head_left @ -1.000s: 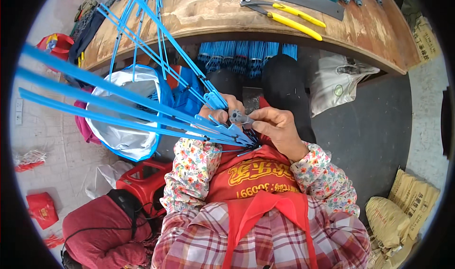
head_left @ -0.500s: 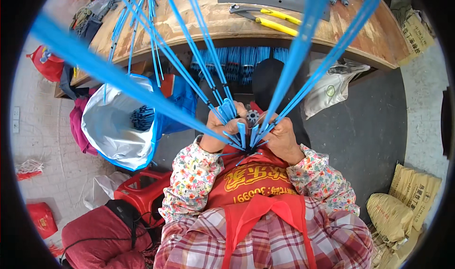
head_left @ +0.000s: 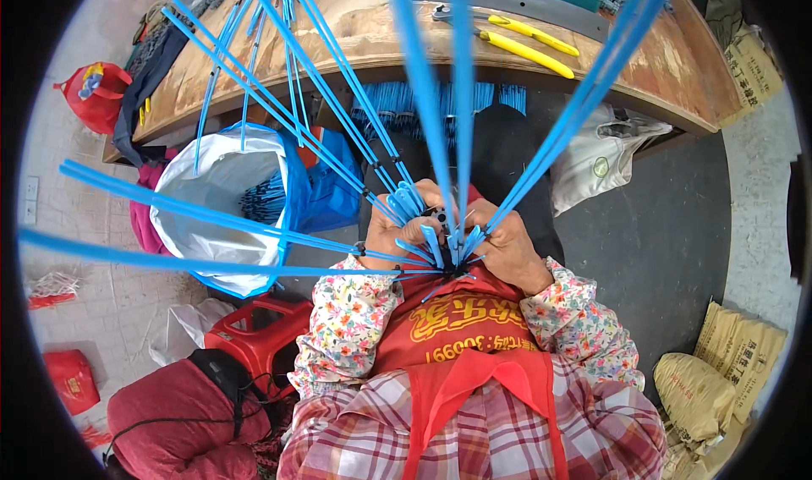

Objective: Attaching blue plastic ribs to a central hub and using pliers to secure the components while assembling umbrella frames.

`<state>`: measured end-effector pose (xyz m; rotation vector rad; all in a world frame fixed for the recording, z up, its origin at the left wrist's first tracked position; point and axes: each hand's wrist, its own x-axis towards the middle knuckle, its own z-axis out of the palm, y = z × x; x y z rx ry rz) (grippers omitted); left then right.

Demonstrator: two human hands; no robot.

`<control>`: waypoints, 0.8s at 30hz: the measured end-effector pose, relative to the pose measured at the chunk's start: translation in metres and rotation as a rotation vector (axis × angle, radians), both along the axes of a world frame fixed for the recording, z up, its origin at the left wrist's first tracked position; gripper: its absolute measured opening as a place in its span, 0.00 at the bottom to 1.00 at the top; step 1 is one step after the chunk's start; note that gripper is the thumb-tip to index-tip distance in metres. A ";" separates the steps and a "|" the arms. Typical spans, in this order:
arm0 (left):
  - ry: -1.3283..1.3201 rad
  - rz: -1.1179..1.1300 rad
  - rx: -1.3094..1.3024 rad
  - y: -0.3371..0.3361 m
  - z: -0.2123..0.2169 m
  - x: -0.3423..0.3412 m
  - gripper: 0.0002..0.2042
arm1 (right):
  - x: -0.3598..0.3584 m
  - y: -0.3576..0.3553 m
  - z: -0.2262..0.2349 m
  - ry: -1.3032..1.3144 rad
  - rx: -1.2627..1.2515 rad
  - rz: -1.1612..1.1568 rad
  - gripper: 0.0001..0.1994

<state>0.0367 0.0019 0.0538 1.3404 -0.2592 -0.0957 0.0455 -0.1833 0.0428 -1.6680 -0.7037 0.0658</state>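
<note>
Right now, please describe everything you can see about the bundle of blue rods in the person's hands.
The blue rods are long, thin and look like plastic. Their lower ends meet at one point in front of the chest, and from there they fan outward to the left, upward and to the right. Small dark clips sit on several. The left hand and right hand grip them near the meeting point.

Change over one second: the blue rods, which first swept left in one flat sheaf, now fan upward and outward, several crossing the bench's near edge. My left hand and right hand have closed together on their gathered ends, apparently around a small dark hub.
</note>
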 end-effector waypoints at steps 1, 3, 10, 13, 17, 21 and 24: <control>-0.001 0.004 0.003 0.001 0.000 -0.001 0.21 | -0.002 0.004 0.004 0.039 0.024 -0.071 0.06; 0.049 0.012 -0.010 0.002 0.001 -0.002 0.21 | -0.006 0.010 0.012 0.120 0.075 -0.216 0.05; 0.022 0.127 -0.014 0.021 0.000 -0.010 0.20 | -0.001 0.014 0.017 0.281 -0.023 0.069 0.05; -0.103 0.112 -0.032 0.035 -0.012 -0.011 0.17 | 0.012 0.023 0.018 0.274 0.013 0.199 0.06; -0.194 0.156 0.035 0.044 -0.009 -0.017 0.18 | 0.022 0.032 0.026 0.247 0.056 0.395 0.07; -0.185 0.209 -0.043 0.039 -0.002 -0.025 0.18 | 0.020 0.040 0.027 0.207 0.067 0.452 0.08; -0.243 0.203 -0.003 0.043 -0.001 -0.024 0.17 | 0.014 0.042 0.026 0.193 0.088 0.417 0.07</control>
